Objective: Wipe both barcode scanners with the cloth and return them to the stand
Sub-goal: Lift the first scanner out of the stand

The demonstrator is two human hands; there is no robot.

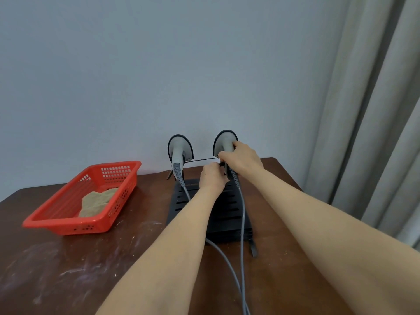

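Two grey and black barcode scanners hang on the thin top bar of a black slotted stand (227,214) at the back of the brown table. The left scanner (179,153) hangs by itself, untouched. My right hand (242,156) grips the handle of the right scanner (223,140) at the bar. My left hand (212,177) is closed just below it, its fingertips at the lower end of that handle where the cable starts; what it pinches is hidden. Grey cables (242,223) run from both scanners toward me. The beige cloth (96,201) lies in the red basket.
A red perforated plastic basket (68,219) stands on the table's left side. The brown tabletop (68,269) is scuffed with pale marks. A grey wall is right behind the stand, and a light curtain (375,110) hangs at the right.
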